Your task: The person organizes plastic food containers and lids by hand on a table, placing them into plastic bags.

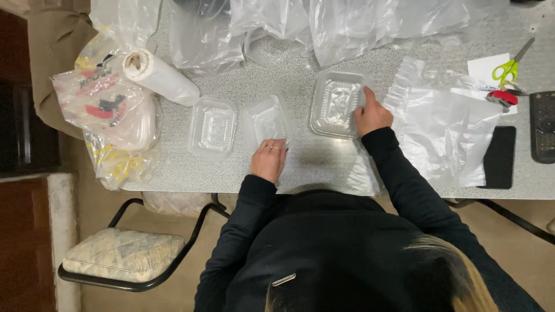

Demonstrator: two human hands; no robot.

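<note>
Three clear plastic food containers lie on the grey speckled table [300, 167]. My left hand [269, 159] rests flat on the near edge of the middle container [265, 120], which sits next to an open matching container [213, 127]. My right hand [371, 114] grips the right rim of a separate rectangular clear container [337, 104], fingers curled on its edge. Both arms wear black sleeves.
A roll of plastic bags [159, 75] and printed bags [110, 115] lie at the left. Crumpled clear bags [324, 26] fill the far edge. Flat clear bags [451, 127], green scissors [510, 68], a black phone [500, 157] and a remote [543, 126] lie right. A cushioned chair [124, 254] stands lower left.
</note>
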